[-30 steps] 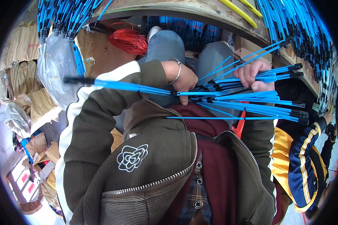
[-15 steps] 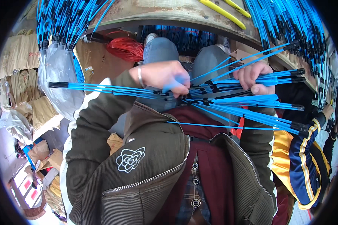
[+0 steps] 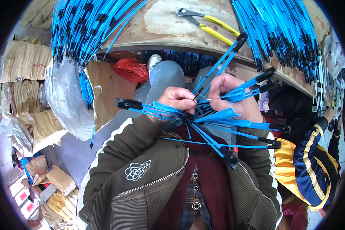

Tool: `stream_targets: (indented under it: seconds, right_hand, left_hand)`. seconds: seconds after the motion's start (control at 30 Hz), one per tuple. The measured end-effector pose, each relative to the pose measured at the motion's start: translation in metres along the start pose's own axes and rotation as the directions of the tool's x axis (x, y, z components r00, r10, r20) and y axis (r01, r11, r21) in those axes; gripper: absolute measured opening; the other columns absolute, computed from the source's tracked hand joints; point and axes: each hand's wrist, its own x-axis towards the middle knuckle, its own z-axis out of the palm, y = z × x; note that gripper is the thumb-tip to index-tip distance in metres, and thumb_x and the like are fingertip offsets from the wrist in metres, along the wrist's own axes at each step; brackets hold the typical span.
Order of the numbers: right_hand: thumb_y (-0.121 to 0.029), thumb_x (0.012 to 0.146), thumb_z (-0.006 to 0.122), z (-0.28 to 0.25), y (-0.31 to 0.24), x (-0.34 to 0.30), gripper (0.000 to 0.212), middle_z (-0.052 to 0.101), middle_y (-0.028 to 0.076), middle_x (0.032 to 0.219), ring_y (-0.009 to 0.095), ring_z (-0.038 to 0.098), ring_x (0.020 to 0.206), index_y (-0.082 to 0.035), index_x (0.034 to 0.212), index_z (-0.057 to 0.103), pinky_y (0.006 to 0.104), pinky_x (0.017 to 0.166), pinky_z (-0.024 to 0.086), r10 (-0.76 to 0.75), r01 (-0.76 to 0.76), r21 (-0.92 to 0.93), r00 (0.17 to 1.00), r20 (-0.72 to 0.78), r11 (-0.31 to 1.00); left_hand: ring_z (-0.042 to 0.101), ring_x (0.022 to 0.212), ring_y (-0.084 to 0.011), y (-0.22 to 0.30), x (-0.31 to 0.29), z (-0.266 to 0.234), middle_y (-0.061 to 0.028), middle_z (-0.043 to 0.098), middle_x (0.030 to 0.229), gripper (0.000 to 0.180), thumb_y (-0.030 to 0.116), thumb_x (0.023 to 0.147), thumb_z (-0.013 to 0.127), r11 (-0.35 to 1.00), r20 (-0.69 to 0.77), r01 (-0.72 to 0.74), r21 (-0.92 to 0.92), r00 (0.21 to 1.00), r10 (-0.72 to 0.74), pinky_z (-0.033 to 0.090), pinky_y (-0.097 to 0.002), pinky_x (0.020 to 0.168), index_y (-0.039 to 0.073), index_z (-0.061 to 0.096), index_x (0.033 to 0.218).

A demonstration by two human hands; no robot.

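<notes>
Above my lap, a fan of thin blue umbrella ribs (image 3: 253, 136) with black joints and ends spreads out from a dark centre (image 3: 188, 117). My left hand (image 3: 177, 100) is closed in a pinch just above that centre, thumb against forefinger. A fine thin wire (image 3: 203, 96) runs from there toward my right hand (image 3: 234, 96), whose thumb and forefinger pinch its other end. Several ribs pass behind and between the fingers of my right hand. The fingers of both hands partly hide the middle of the fan, so the exact joint there is hard to make out.
On the wooden table (image 3: 153, 28) ahead lie pincers (image 3: 214, 28) with yellow handles. Large bunches of blue ribs (image 3: 80, 30) stand left and right. A red strand bundle (image 3: 130, 70) hangs under the table. A person in a yellow and navy jacket (image 3: 314, 165) is at right.
My right hand has come left toward my left hand, and the thin wire now shows between them. The ribs have turned and spread wider. The view has shifted, showing the whole pincers.
</notes>
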Motion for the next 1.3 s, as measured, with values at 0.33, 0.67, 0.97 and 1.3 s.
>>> stream_targets:
  seconds: [0.33, 0.67, 0.97, 1.3]
  right_hand:
    - [-0.006, 0.073, 0.066, 0.007, 0.003, -0.001, 0.02, 0.053, -0.003, 0.073, 0.003, 0.048, 0.064, -0.006, 0.087, 0.051, 0.0177, 0.056, 0.038, 0.006, 0.001, 0.102, 0.997, -0.072, 0.995]
    - [-0.005, 0.075, 0.065, 0.008, 0.006, -0.001, 0.016, 0.054, -0.002, 0.074, 0.003, 0.048, 0.065, -0.006, 0.081, 0.05, 0.0174, 0.058, 0.038, -0.039, 0.035, -0.031, 0.991, -0.127, 0.999]
    - [-0.004, 0.076, 0.063, 0.011, -0.004, 0.008, 0.014, 0.054, -0.002, 0.073, 0.003, 0.049, 0.064, -0.005, 0.081, 0.05, 0.0179, 0.055, 0.039, -0.121, 0.114, -0.048, 0.975, -0.187, 0.992]
    - [0.0, 0.075, 0.063, -0.009, 0.007, 0.012, 0.012, 0.053, -0.002, 0.071, 0.004, 0.05, 0.065, -0.004, 0.08, 0.052, 0.0192, 0.057, 0.041, -0.259, 0.229, -0.145, 0.935, -0.24, 0.963]
  left_hand:
    - [0.057, 0.066, -0.0112, -0.005, -0.002, 0.004, -0.0065, 0.062, 0.071, 0.015, 0.012, 0.084, 0.063, 0.994, -0.022, -0.102, -0.041, 0.995, 0.102, 0.045, -0.0241, 0.063, -0.002, 0.063, 0.087]
    - [0.053, 0.068, -0.0143, 0.001, -0.003, 0.006, -0.0085, 0.059, 0.072, 0.015, 0.013, 0.085, 0.06, 0.998, -0.034, -0.063, -0.025, 0.997, 0.062, 0.043, -0.0282, 0.065, -0.002, 0.061, 0.083]
    - [0.058, 0.072, -0.014, 0.021, 0.011, 0.013, -0.0078, 0.062, 0.074, 0.015, 0.011, 0.081, 0.064, 0.995, -0.005, 0.024, 0.095, 1.0, -0.024, 0.047, -0.0267, 0.067, -0.004, 0.062, 0.083]
    - [0.056, 0.107, -0.0259, 0.05, 0.025, -0.001, -0.0195, 0.058, 0.112, 0.067, 0.054, 0.094, 0.027, 0.994, 0.064, 0.011, -0.106, 0.998, -0.004, 0.043, -0.0346, 0.092, -0.004, 0.047, 0.121]
